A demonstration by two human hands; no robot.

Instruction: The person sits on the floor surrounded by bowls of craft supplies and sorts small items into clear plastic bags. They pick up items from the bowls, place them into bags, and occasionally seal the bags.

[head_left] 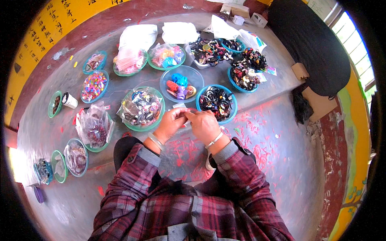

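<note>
My left hand and my right hand meet in front of me, fingertips pinched together. Whatever they hold is too small and covered to name. A whitish scrap shows just beyond the fingertips; I cannot tell whether they touch it. Close to the right hand stands a blue basin of dark hair ties. Left of the left hand is a green basin with bagged hair accessories. Past both hands, a clear basin contains blue, red and purple pieces.
More basins with small goods surround me, including one of colourful beads and one with a plastic bag. A white cup stands at the left. Red scraps litter the floor. Cardboard and a black oval object lie along the right.
</note>
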